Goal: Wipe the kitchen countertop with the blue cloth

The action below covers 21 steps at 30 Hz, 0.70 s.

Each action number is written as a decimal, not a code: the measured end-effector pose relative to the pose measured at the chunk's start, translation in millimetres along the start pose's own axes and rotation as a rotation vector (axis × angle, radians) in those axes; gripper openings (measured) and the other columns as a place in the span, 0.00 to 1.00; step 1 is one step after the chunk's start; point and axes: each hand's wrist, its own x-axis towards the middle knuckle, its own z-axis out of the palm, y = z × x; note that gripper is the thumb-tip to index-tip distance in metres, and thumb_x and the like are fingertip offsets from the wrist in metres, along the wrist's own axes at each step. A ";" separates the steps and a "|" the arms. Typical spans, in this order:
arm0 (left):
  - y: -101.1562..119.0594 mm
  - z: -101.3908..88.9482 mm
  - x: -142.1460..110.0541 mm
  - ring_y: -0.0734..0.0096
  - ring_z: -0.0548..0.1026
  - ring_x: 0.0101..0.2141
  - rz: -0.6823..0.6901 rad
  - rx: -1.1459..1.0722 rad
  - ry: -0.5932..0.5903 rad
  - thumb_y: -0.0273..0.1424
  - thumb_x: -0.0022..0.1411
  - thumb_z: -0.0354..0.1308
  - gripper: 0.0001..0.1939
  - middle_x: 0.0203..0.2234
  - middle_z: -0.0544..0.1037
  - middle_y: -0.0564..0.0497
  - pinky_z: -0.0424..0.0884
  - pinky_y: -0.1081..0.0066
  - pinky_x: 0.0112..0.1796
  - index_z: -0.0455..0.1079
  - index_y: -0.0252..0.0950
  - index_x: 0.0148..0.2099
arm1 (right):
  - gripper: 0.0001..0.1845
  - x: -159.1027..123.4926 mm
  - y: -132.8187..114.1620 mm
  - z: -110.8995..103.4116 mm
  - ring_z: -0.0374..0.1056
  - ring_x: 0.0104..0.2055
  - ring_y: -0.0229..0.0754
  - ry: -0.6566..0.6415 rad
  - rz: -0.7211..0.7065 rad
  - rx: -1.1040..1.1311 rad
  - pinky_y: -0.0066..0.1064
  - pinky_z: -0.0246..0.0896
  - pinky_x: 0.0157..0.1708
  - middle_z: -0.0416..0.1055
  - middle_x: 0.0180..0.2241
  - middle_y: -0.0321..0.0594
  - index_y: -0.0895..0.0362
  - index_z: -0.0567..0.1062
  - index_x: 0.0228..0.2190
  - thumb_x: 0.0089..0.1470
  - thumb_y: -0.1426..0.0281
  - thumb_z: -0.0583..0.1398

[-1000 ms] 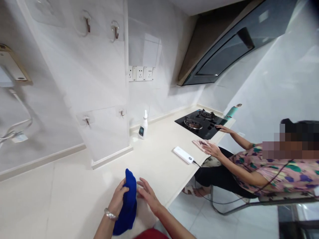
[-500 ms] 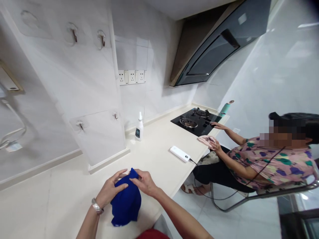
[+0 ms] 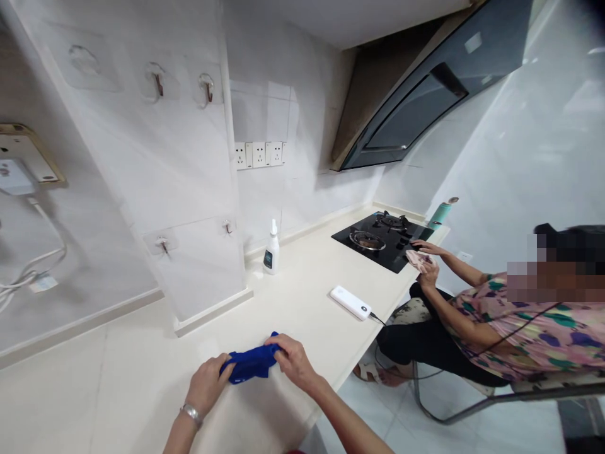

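Note:
A blue cloth (image 3: pixel 252 364) is stretched between my two hands, just over the cream countertop (image 3: pixel 155 378). Its left end is pinched by my left hand (image 3: pixel 208 383), which has a silver bracelet at the wrist. My right hand (image 3: pixel 293 362) grips the other end between thumb and fingers. The cloth looks bunched into a short band, with a small peak sticking up by my right fingers.
Against the wall stands a white spray bottle (image 3: pixel 271 249). A white power bank (image 3: pixel 350 302) with a black cable lies near the counter edge. Beyond is a black gas hob (image 3: pixel 385 238), where a seated person (image 3: pixel 501 328) holds a pink cloth (image 3: pixel 418 260).
The blue cloth hung down long from my hands; now it is gathered and drawn out sideways, my hands farther apart. The other person's pink cloth has moved nearer the hob.

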 end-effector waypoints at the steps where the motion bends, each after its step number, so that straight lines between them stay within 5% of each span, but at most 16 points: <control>1: -5.0 10.3 -4.0 0.65 0.76 0.37 0.015 -0.004 -0.003 0.40 0.65 0.45 0.16 0.33 0.80 0.50 0.68 0.67 0.40 0.72 0.41 0.38 | 0.19 -5.9 4.0 2.9 0.69 0.34 0.34 -0.015 0.013 0.013 0.27 0.66 0.36 0.74 0.42 0.39 0.51 0.77 0.40 0.51 0.76 0.53; 5: -22.5 37.0 -16.6 0.66 0.76 0.38 0.085 -0.095 -0.044 0.40 0.61 0.51 0.11 0.34 0.79 0.51 0.69 0.68 0.42 0.71 0.41 0.36 | 0.15 -11.8 14.1 5.7 0.62 0.19 0.26 -0.057 0.148 0.166 0.24 0.59 0.18 0.69 0.52 0.42 0.51 0.77 0.40 0.55 0.70 0.53; 8: -31.3 32.5 -9.7 0.68 0.78 0.38 0.035 -0.138 -0.031 0.38 0.61 0.52 0.11 0.36 0.81 0.54 0.70 0.70 0.41 0.73 0.44 0.41 | 0.14 7.7 15.6 0.4 0.61 0.15 0.28 -0.031 0.242 0.274 0.22 0.54 0.14 0.74 0.33 0.37 0.54 0.76 0.39 0.57 0.63 0.54; 11: -29.5 2.0 16.2 0.66 0.79 0.38 -0.065 -0.125 0.180 0.39 0.63 0.50 0.14 0.37 0.82 0.55 0.72 0.69 0.39 0.75 0.47 0.44 | 0.13 43.3 8.0 -7.3 0.63 0.16 0.30 0.087 0.209 0.320 0.23 0.60 0.18 0.68 0.22 0.31 0.55 0.77 0.37 0.55 0.61 0.57; 16: 3.0 -75.4 56.9 0.64 0.78 0.41 0.127 -0.059 0.716 0.41 0.66 0.49 0.17 0.41 0.82 0.49 0.72 0.65 0.44 0.77 0.43 0.47 | 0.17 99.8 -29.8 -24.0 0.71 0.31 0.33 0.261 0.098 0.379 0.28 0.72 0.32 0.68 0.42 0.40 0.53 0.76 0.40 0.55 0.56 0.58; 18: 15.0 -97.0 57.8 0.64 0.77 0.43 0.224 -0.036 0.779 0.42 0.66 0.48 0.18 0.41 0.81 0.48 0.70 0.64 0.49 0.77 0.42 0.47 | 0.16 106.8 -44.6 -31.6 0.70 0.32 0.34 0.323 0.047 0.398 0.30 0.72 0.34 0.66 0.44 0.40 0.53 0.76 0.40 0.55 0.56 0.59; 21: 15.0 -102.0 45.2 0.64 0.76 0.45 0.280 -0.018 0.679 0.42 0.67 0.48 0.19 0.42 0.81 0.49 0.67 0.61 0.53 0.77 0.43 0.48 | 0.13 91.6 -46.7 -38.2 0.69 0.33 0.34 0.314 -0.009 0.364 0.29 0.71 0.33 0.65 0.42 0.39 0.53 0.77 0.40 0.56 0.61 0.59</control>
